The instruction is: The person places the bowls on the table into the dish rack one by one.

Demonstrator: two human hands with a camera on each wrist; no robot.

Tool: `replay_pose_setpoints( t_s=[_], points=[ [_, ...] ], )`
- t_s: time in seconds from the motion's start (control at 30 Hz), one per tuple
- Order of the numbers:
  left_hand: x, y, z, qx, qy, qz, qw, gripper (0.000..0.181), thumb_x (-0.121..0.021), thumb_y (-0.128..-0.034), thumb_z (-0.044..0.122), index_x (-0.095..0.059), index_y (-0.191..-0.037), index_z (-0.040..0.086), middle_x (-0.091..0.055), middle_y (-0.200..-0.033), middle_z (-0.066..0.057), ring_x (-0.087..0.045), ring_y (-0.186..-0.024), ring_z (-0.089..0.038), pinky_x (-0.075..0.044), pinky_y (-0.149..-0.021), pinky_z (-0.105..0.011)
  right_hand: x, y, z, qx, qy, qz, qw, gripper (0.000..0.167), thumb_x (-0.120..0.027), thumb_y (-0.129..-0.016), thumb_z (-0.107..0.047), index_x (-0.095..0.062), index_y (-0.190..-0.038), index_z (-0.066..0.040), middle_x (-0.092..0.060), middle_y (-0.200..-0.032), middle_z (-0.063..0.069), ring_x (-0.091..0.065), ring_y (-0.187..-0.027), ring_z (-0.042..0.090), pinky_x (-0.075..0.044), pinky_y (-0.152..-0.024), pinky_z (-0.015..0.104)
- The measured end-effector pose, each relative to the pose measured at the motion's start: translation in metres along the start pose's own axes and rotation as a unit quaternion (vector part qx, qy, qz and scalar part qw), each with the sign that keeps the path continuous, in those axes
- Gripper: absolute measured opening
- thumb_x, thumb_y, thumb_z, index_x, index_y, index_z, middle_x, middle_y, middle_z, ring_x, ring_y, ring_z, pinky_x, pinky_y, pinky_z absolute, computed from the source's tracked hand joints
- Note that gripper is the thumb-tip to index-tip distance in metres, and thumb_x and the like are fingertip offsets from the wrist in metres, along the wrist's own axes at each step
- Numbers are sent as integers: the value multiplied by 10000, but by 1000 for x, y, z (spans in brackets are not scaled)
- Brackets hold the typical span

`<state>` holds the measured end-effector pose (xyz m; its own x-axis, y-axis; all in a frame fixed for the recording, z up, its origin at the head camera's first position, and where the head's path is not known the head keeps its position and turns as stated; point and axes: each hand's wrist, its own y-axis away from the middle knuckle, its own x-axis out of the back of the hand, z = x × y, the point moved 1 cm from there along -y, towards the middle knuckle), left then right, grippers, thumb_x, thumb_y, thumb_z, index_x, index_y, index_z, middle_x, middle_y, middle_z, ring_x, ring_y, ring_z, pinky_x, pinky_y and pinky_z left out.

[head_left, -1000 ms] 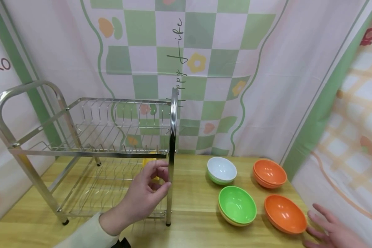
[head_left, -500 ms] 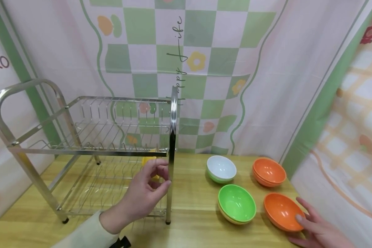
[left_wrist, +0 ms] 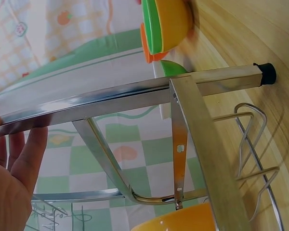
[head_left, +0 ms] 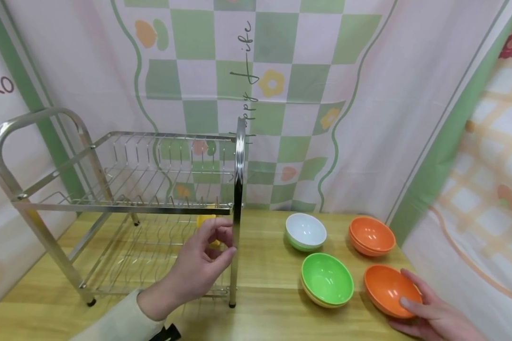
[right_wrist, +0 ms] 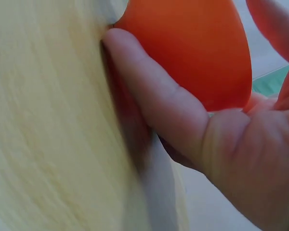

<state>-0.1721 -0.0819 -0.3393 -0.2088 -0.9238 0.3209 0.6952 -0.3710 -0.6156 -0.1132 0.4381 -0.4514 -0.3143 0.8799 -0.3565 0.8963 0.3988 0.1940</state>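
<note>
**Gripping one bowl and one rack, with two hands**

Counted two hands, both holding something. With the right hand (head_left: 435, 317), gripping one orange bowl (head_left: 386, 286) at the rim, pressing a thumb inside and reaching at least one finger beneath. Found that bowl at the right front of the wooden table (head_left: 269, 265); can't tell if lifted clear. Just behind it, noted two more orange bowls (head_left: 371, 234), nested (read from the doubled rim). To its left, saw one green bowl (head_left: 326, 279) nested in one yellow bowl (left_wrist: 176, 26). Behind those two, one white-lined bowl (head_left: 305, 229), green outside; can't tell if one piece or two. With the left hand (head_left: 198, 260), gripping one upright (head_left: 238, 175) of one metal rack (head_left: 132, 208), bending fingers and thumb about it. Counted two tiers there; below the upper, spotted one yellow item (head_left: 205, 220), partly hidden.
</note>
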Motion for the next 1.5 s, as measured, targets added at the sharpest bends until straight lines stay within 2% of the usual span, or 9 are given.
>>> replay_pose_setpoints(
  t_s=[0.13, 0.43, 0.77, 0.87, 1.07, 1.33, 1.37, 1.43, 1.5],
  points=[
    [1, 0, 1, 55, -16, -23, 10000, 531, -654, -888, -104, -489, -1309, 175, -569, -1011, -1, -614, -926, -254, -592, -673, -325, -1, -1, -3, -81, -205, 75, 9997, 694, -362, -1054, 39, -581, -1176, -607, 389, -1324, 366, -542, -1158, 277, -324, -1045, 654],
    [1, 0, 2, 36, -65, -28, 10000, 519, -662, -892, -88, -491, -1304, 178, -568, -1012, 3, -614, -923, -263, -588, -656, -314, 5, -2, -2, -191, -286, 302, 9990, 752, -398, -1015, 107, -621, -1130, -603, 481, -1308, 339, -549, -1131, 263, -324, -1049, 641],
    [1, 0, 1, 1, -11, -26, 10000, 524, -657, -895, -94, -492, -1312, 178, -562, -1005, -4, -613, -921, -263, -589, -649, -314, 9, 1, -1, -159, -253, 194, 9994, 850, -352, -973, 193, -632, -1127, -595, 508, -1242, 359, -561, -1102, 261, -341, -1042, 624],
    [0, -1, 1, -30, -18, -28, 10000, 523, -654, -893, -102, -493, -1306, 176, -557, -995, -6, -611, -916, -258, -589, -644, -313, 9, 0, -1, -42, -254, 63, 9996, 850, -333, -971, 202, -635, -1151, -572, 504, -1231, 360, -560, -1108, 245, -340, -1041, 627],
    [1, -1, 1, -33, -50, -17, 10000, 535, -660, -882, -114, -495, -1298, 178, -553, -983, -7, -614, -913, -228, -590, -645, -314, 10, -3, -1, 220, -468, -523, 9973, 832, -280, -971, 212, -636, -1247, -487, 489, -1193, 359, -543, -1156, 239, -313, -1049, 642],
    [1, -1, 3, 54, -38, -21, 10000, 532, -663, -881, -111, -499, -1292, 184, -552, -983, -9, -611, -911, -229, -590, -648, -314, 14, -3, -2, 96, -548, -747, 9957, 793, -280, -990, 186, -634, -1275, -464, 447, -1196, 385, -541, -1184, 277, -304, -1064, 621],
    [1, -1, 3, 60, -38, -23, 10000, 532, -663, -881, -110, -499, -1293, 184, -552, -985, -8, -611, -912, -229, -590, -649, -314, 14, -3, -2, 90, -581, -785, 9952, 785, -280, -993, 181, -632, -1283, -457, 408, -1205, 405, -540, -1189, 291, -303, -1068, 615],
    [1, -1, 3, 53, -29, -20, 10000, 529, -663, -880, -110, -501, -1290, 182, -553, -985, -8, -612, -913, -230, -591, -651, -316, 15, -3, -2, 116, -842, -992, 9914, 766, -264, -997, 177, -624, -1316, -420, 89, -1337, 440, -524, -1215, 322, -287, -1078, 608],
    [1, -1, 3, 38, -24, -14, 10000, 526, -660, -881, -112, -501, -1289, 180, -555, -984, -8, -612, -912, -231, -591, -652, -317, 15, -2, -3, 123, -1161, -1231, 9855, 750, -249, -1000, 174, -610, -1350, -382, -268, -1379, 252, -506, -1237, 358, -278, -1086, 598]
  ],
)
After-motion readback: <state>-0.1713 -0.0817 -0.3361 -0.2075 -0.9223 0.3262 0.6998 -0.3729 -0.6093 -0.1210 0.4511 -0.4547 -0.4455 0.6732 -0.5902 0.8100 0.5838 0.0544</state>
